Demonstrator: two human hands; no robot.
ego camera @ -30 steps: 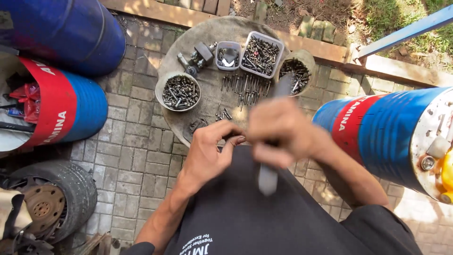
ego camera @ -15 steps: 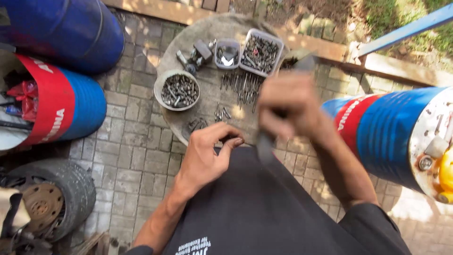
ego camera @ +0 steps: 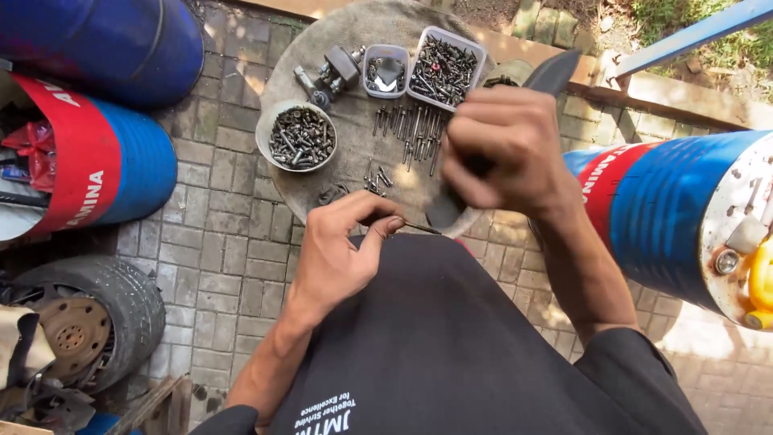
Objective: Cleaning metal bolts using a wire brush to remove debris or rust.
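1. looking down from the head view: the left hand (ego camera: 338, 258) pinches a thin dark bolt (ego camera: 419, 229) between thumb and fingertips, closed on it just above the person's dark lap, at the near edge of the round table (ego camera: 354, 173).
2. the right hand (ego camera: 503, 149) is a closed fist around a long dark flat tool (ego camera: 547, 76); its upper end sticks out beyond the knuckles toward the far side, its lower end shows below the fist near the bolt's tip. whether tool and bolt touch cannot be told.
3. containers on the table: a round pale bowl (ego camera: 299, 137) of dark bolts at the left; a small clear square tub (ego camera: 386, 71) at the far middle; a larger clear rectangular tub (ego camera: 447, 68) of screws just right of it.
4. a row of loose bolts (ego camera: 407, 129) lies in front of the tubs; a grey metal part (ego camera: 330, 76) lies left of the small tub.
5. labels: the blue drum (ego camera: 121, 169) at the left lies on its side, with a red band bearing white lettering; a second blue drum (ego camera: 676, 209) at the right shows a like red band.
6. surroundings: a plain blue drum (ego camera: 105, 40) at the top left, a worn tyre (ego camera: 109, 310) on a rusty rim at the lower left, brick paving (ego camera: 225, 250) beneath.
7. the right fist and forearm hide the table's right edge.
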